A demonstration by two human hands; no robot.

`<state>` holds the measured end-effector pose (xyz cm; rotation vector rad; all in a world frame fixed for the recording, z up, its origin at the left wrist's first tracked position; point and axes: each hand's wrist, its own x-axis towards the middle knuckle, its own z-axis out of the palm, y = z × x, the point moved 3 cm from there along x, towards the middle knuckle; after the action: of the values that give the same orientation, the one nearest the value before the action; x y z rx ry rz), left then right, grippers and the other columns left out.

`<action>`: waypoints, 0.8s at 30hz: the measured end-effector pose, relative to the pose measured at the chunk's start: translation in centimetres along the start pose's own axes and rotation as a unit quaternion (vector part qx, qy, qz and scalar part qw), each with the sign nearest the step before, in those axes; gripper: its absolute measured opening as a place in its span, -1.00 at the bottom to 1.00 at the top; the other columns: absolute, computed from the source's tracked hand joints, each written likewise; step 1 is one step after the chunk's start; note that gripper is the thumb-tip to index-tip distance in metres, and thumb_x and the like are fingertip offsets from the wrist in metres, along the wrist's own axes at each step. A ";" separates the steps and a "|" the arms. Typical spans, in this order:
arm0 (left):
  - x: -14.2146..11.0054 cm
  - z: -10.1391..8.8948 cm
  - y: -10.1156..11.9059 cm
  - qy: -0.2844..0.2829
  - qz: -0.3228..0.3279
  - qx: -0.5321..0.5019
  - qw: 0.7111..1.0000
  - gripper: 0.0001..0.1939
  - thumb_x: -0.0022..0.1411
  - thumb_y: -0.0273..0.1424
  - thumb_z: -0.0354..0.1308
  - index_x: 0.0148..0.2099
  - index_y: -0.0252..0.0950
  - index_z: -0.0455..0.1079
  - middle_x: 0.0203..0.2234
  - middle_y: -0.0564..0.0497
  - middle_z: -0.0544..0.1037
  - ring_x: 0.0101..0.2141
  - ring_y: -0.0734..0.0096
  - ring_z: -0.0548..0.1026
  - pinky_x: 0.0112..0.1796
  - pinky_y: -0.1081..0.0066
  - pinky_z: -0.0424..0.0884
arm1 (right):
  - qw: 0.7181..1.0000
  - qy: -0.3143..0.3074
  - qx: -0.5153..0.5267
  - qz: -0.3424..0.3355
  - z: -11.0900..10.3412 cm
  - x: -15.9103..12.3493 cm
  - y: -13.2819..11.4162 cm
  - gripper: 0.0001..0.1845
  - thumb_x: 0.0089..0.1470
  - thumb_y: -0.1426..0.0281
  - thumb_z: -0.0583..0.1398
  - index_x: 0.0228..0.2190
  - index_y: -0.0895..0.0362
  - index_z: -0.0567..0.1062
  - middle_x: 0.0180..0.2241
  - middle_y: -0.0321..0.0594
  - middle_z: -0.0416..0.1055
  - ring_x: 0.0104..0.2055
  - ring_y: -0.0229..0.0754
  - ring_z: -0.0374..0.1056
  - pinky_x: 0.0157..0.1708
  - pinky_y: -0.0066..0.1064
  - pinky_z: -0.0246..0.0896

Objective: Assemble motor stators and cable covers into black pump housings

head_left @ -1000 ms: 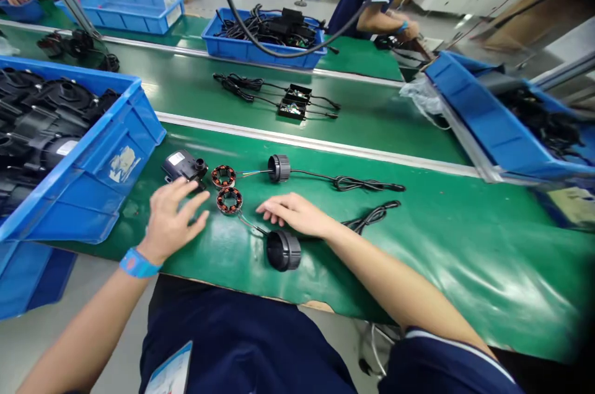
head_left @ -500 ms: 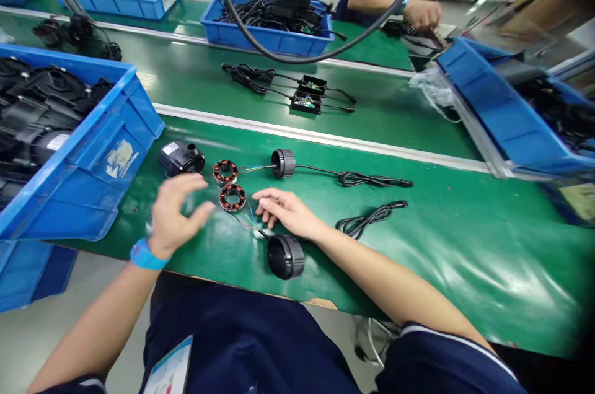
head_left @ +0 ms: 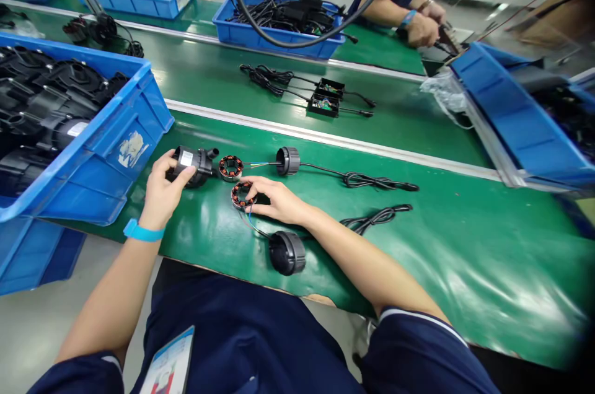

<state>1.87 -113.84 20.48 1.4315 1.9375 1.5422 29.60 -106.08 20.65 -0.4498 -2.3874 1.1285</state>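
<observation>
Copper-wound ring (head_left: 236,197) to the right of the black housing (head_left: 199,170), a hand at each

The ring is placed to the housing's right and a little nearer the body, and a short sideways gap is left between them. This gap is judged to be the relation that counts. The housing's long axis is laid roughly left to right, its spout turned toward the right. Its left end is gripped by the left hand (head_left: 163,192), thumb over the front and fingers behind. The ring's right side is touched by the right hand (head_left: 279,199), clearly the nearer hand to it; whether a firm pinch has been made cannot be told. The hands are thus held apart. A second ring (head_left: 231,177) is seen just right of the housing. By thin wires (head_left: 255,228), the near ring is tied to a black cap (head_left: 287,253), farther right of the housing and closer to the body.
</observation>
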 end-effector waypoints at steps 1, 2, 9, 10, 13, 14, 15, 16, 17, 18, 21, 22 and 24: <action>-1.0 -0.5 1.0 0.009 0.028 0.028 0.999 -0.65 0.17 -0.14 0.36 -0.36 -0.27 0.34 0.13 -0.13 0.49 0.13 0.11 0.46 0.19 0.12 0.31 | 1.000 0.003 -0.004 -0.006 -0.2 -0.3 -0.5 -0.80 0.16 0.33 0.37 -0.26 0.15 0.50 0.15 0.08 0.39 0.24 -0.01 0.34 0.20 -0.10 0.30; -2.1 -0.9 1.9 0.018 0.051 0.050 0.997 -0.63 0.14 -0.17 0.41 -0.38 -0.27 0.32 0.16 -0.13 0.48 0.16 0.08 0.45 0.22 0.09 0.29 | 1.000 0.008 -0.010 -0.013 -0.4 -0.6 -1.3 -0.80 0.16 0.33 0.37 -0.28 0.15 0.49 0.12 0.07 0.41 0.20 -0.02 0.38 0.18 -0.12 0.33; -7.3 -0.7 6.8 0.007 0.201 0.094 0.975 -0.11 0.01 -0.13 0.53 0.29 -0.19 0.21 0.23 -0.25 0.30 0.25 -0.03 0.33 0.17 -0.04 0.44 | 0.973 0.144 -0.115 -0.139 -1.8 -1.0 -10.4 -0.24 0.11 0.25 0.42 0.25 0.11 0.31 0.15 0.00 0.42 0.23 -0.05 0.35 0.26 -0.21 0.33; -7.5 -0.3 6.9 -0.008 0.214 0.084 0.973 -0.03 0.06 -0.10 0.50 0.39 -0.15 0.10 0.24 -0.26 0.26 0.25 -0.03 0.33 0.15 -0.04 0.47 | 0.968 0.158 -0.131 -0.146 -1.6 -0.7 -11.3 -0.17 0.12 0.24 0.42 0.31 0.10 0.25 0.16 -0.01 0.41 0.24 -0.05 0.34 0.28 -0.21 0.32; -7.7 0.9 6.6 -0.043 0.231 0.039 0.971 0.12 0.16 -0.04 0.41 0.52 -0.05 -0.22 0.26 -0.31 0.19 0.19 0.01 0.41 0.10 -0.03 0.53 | 0.966 0.166 -0.140 -0.139 -0.6 0.2 -11.9 -0.16 0.15 0.20 0.38 0.34 0.05 0.22 0.19 -0.04 0.39 0.24 -0.04 0.34 0.28 -0.22 0.33; -7.7 1.1 6.4 -0.052 0.233 0.028 0.971 0.14 0.17 -0.03 0.39 0.53 -0.04 -0.28 0.25 -0.32 0.22 0.17 0.02 0.44 0.09 -0.03 0.53 | 0.970 0.158 -0.137 -0.128 -0.3 0.5 -11.6 -0.18 0.17 0.19 0.37 0.34 0.04 0.23 0.19 -0.05 0.38 0.23 -0.05 0.35 0.27 -0.22 0.34; -7.6 1.3 6.2 -0.059 0.234 0.018 0.970 0.17 0.17 -0.02 0.39 0.53 -0.03 -0.33 0.22 -0.31 0.26 0.14 0.02 0.46 0.09 -0.04 0.53 | 0.973 0.145 -0.135 -0.115 0.0 0.8 -11.1 -0.20 0.18 0.18 0.36 0.34 0.03 0.23 0.19 -0.06 0.38 0.23 -0.06 0.35 0.27 -0.22 0.35; -7.6 1.4 6.1 -0.065 0.232 0.008 0.970 0.19 0.16 -0.01 0.38 0.53 -0.03 -0.36 0.19 -0.30 0.32 0.13 0.03 0.48 0.08 -0.05 0.53 | 0.977 0.129 -0.138 -0.102 0.2 1.0 -10.6 -0.22 0.19 0.18 0.34 0.34 0.04 0.23 0.19 -0.05 0.38 0.24 -0.07 0.35 0.26 -0.22 0.35; -7.5 1.5 5.9 -0.070 0.228 -0.002 0.971 0.20 0.16 0.00 0.38 0.53 -0.03 -0.38 0.16 -0.29 0.37 0.11 0.03 0.49 0.07 -0.04 0.53 | 0.979 0.112 -0.146 -0.089 0.4 1.1 -10.1 -0.23 0.20 0.17 0.33 0.34 0.06 0.23 0.19 -0.03 0.38 0.24 -0.07 0.34 0.26 -0.21 0.35; -7.5 1.6 5.9 -0.072 0.221 -0.012 0.973 0.21 0.16 0.02 0.38 0.53 -0.04 -0.39 0.13 -0.27 0.42 0.10 0.04 0.50 0.06 -0.02 0.54 | 0.979 0.097 -0.158 -0.079 0.6 1.2 -9.7 -0.24 0.21 0.17 0.33 0.33 0.08 0.23 0.19 -0.02 0.38 0.25 -0.06 0.33 0.25 -0.20 0.35; -7.4 2.1 5.8 -0.054 0.182 -0.025 0.981 0.24 0.11 0.14 0.34 0.53 -0.12 -0.35 0.11 -0.27 0.45 0.08 0.06 0.51 0.06 0.04 0.53 | 0.969 0.090 -0.219 -0.073 0.8 1.4 -9.1 -0.26 0.19 0.11 0.33 0.26 0.16 0.31 0.14 0.03 0.43 0.20 0.00 0.38 0.19 -0.13 0.39; -7.5 2.4 5.9 -0.043 0.172 -0.018 0.984 0.24 0.10 0.20 0.31 0.53 -0.15 -0.31 0.10 -0.27 0.44 0.07 0.06 0.50 0.07 0.04 0.52 | 0.961 0.102 -0.245 -0.078 0.8 1.4 -9.2 -0.27 0.17 0.08 0.34 0.22 0.19 0.35 0.09 0.04 0.46 0.15 0.02 0.41 0.15 -0.11 0.41; -7.6 3.0 6.1 -0.016 0.159 0.009 0.987 0.23 0.09 0.28 0.23 0.53 -0.20 -0.25 0.08 -0.27 0.43 0.06 0.06 0.48 0.07 0.03 0.50 | 0.942 0.137 -0.293 -0.088 0.7 1.6 -9.4 -0.29 0.14 0.02 0.35 0.12 0.25 0.43 -0.01 0.06 0.52 0.03 0.06 0.46 0.05 -0.07 0.43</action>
<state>10.74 -118.73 21.94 1.8335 1.7726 1.6224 27.01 -111.54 28.08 -0.5272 -2.4161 0.2358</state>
